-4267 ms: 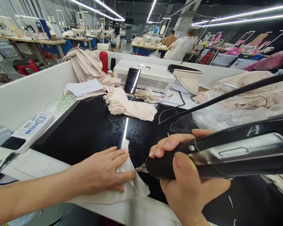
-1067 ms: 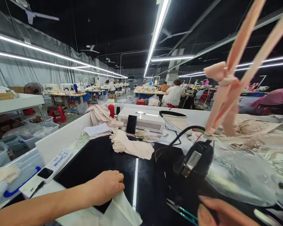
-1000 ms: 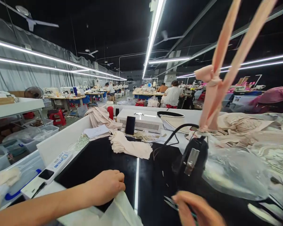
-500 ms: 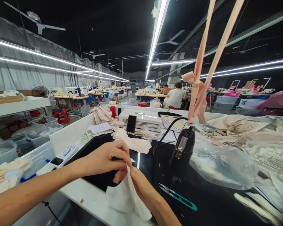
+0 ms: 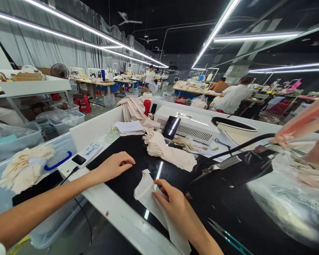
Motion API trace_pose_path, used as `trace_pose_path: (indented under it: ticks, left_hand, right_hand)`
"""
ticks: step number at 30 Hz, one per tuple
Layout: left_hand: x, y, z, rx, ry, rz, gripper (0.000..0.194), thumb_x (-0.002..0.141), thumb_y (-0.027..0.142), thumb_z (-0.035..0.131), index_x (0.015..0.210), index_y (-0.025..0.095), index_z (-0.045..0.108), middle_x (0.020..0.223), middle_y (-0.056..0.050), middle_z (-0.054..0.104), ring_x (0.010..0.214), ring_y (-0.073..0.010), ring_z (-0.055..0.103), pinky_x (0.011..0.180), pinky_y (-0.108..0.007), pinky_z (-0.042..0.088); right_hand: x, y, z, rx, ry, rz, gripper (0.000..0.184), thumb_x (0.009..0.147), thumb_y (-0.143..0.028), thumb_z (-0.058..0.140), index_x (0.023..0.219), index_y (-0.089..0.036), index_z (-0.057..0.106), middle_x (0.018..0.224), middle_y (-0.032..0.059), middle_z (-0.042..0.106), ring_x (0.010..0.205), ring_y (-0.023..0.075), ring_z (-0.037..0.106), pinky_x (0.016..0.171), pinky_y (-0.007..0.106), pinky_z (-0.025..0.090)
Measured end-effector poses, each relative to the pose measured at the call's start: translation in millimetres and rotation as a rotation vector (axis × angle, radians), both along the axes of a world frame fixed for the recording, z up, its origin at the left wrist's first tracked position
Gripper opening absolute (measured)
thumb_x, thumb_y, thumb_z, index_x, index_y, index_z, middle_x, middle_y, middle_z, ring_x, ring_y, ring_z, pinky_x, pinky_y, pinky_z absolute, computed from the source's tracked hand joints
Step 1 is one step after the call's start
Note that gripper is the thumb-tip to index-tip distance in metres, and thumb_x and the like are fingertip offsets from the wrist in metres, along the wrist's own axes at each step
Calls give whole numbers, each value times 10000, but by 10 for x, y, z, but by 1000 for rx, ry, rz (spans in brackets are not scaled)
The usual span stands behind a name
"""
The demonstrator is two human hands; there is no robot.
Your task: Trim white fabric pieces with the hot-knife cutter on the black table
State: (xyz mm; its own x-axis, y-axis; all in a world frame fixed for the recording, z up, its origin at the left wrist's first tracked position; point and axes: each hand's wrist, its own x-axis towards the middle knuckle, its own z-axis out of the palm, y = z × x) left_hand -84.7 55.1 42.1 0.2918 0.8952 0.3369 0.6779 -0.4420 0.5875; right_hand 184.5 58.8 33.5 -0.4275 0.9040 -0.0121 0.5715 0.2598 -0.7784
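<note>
My right hand pinches a white fabric piece between thumb and fingers. That piece lies across the black tabletop and over its white front edge, partly hidden under the hand. To its left, my left hand hovers near the table with fingers curled toward the thumb and nothing visible in them. Beyond both hands is a stack of cream fabric pieces. Teal-handled thread snips lie to the right of my right forearm.
A black corded device hangs from blurred peach straps at right, near a clear plastic bag. Behind the stack are a phone and a white vented box. Plastic bins stand at left; co-workers sit farther back.
My left hand has let go of the fabric and moved left. The fabric has come down flat onto the table under my right hand. The view has turned right, and the hanging device has tilted.
</note>
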Motion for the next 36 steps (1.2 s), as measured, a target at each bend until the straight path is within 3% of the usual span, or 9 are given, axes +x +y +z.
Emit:
trace_pose_path:
  ticks: [3,6,9,13,18,25,29,32,36]
  left_hand:
    - [182,-112,-59,-23,22,-92,135,961,210,567,1031,191,681,998,-23,688,920,-153,646,854,-268,511]
    - [347,-165,-108,-32,73,-258,191,919,216,660,1108,214,688,1109,-29,703,1062,-167,634,965,-275,481]
    - [365,-154,-213,-42,141,-337,261,895,180,684,1155,203,689,1202,-71,694,1159,-231,605,1069,-374,429]
    - [204,-142,-330,-79,185,-296,285,931,182,639,1213,218,665,1290,-68,660,1255,-278,549,1147,-492,334]
    - [113,-141,-306,-121,167,-175,246,993,208,534,1206,197,658,1270,-71,643,1200,-213,563,1053,-342,429]
    - [384,-101,-263,-199,118,-41,233,1016,263,477,989,210,703,945,-36,637,903,-207,547,843,-342,418]
    - [486,-83,-248,-285,24,-11,227,998,277,493,925,201,694,917,-30,622,903,-205,542,842,-334,386]
    - [516,-53,-212,-373,-98,-2,258,1000,331,468,915,206,677,906,-18,624,890,-193,554,820,-310,383]
    - [559,53,-188,-507,-307,-34,426,999,503,394,804,183,595,760,14,549,699,-143,486,637,-263,353]
  right_hand:
    - [-9,-49,-15,96,-142,18,312,916,-401,515,1165,-256,634,863,26,671,709,205,628,645,302,461]
    - [48,-69,-55,106,-197,18,349,940,-398,467,1216,-240,610,945,54,704,833,237,688,715,326,514]
    - [163,-73,-144,112,-232,12,326,951,-375,450,1201,-248,617,1010,54,717,906,232,702,757,315,537]
    - [311,-72,-281,137,-282,-18,308,944,-395,495,1190,-269,631,955,32,713,824,206,699,702,278,549]
    - [294,-37,-289,186,-340,-33,351,968,-462,482,1216,-255,620,825,13,674,697,189,676,610,269,529]
    - [24,67,-287,410,-397,-51,240,948,-430,550,1031,-228,648,885,44,664,777,225,667,589,283,465]
    - [-61,103,-253,292,-244,-29,210,959,-343,503,813,-227,601,829,28,640,793,214,615,667,292,444]
    - [-76,128,-163,107,-41,-36,238,966,-371,472,812,-220,573,791,10,617,738,184,571,667,276,421]
    - [-94,177,-43,-37,204,-52,298,933,-472,508,801,-208,551,729,-9,554,674,155,498,599,245,365]
